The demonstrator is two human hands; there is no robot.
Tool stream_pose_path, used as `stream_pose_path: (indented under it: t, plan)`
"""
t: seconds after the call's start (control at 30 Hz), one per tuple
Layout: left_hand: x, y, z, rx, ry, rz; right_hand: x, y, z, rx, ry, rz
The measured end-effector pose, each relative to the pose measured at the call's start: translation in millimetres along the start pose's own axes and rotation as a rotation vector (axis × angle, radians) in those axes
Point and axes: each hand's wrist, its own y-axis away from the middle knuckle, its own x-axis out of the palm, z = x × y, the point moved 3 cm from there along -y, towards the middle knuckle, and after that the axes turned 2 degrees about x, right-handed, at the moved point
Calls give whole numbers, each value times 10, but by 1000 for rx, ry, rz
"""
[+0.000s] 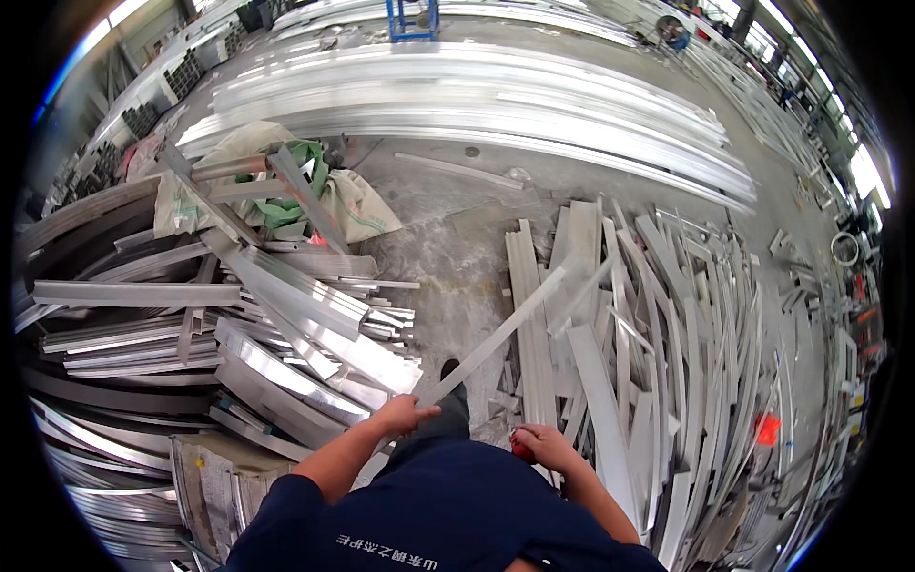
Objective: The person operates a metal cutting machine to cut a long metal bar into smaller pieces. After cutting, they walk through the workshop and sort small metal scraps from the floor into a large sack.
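My left hand (405, 417) is closed around the near part of a long, flat silver metal bar (505, 334). The bar slants away to the right, and its far end reaches over the scrap pile on that side. Close to my waist, my right hand (541, 446) grips a small red object (521, 444). My fingers cover much of it, so its kind does not show. Right of that hand lies a pile of silver metal offcuts (596, 381), long and narrow, mostly pointing away from me.
Stacked metal profiles (295, 296) fill the left side, near a concrete-like block (205, 477). White and green sacks (357, 205) lie behind them under a metal frame (229, 172). Long shiny bars (457, 105) stretch across the floor ahead. An orange-red piece (767, 429) sits far right.
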Motion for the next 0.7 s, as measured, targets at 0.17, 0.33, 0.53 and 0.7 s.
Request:
stream_pose_path:
  t: [0.17, 0.33, 0.53, 0.7]
  plan:
    - [-974, -489, -354, -45, 42, -51, -561, -979, 680, 62, 26, 147]
    - [-1829, -1003, -594, -97, 179, -119, -1133, -1809, 1118, 267, -438, 233]
    - [-2655, -1827, -972, -67, 288, -207, -1884, -2961, 1368, 295, -728, 120]
    - [-3341, -2579, -1311, -92, 266, -394, -2671, -4344, 1597, 298, -923, 181]
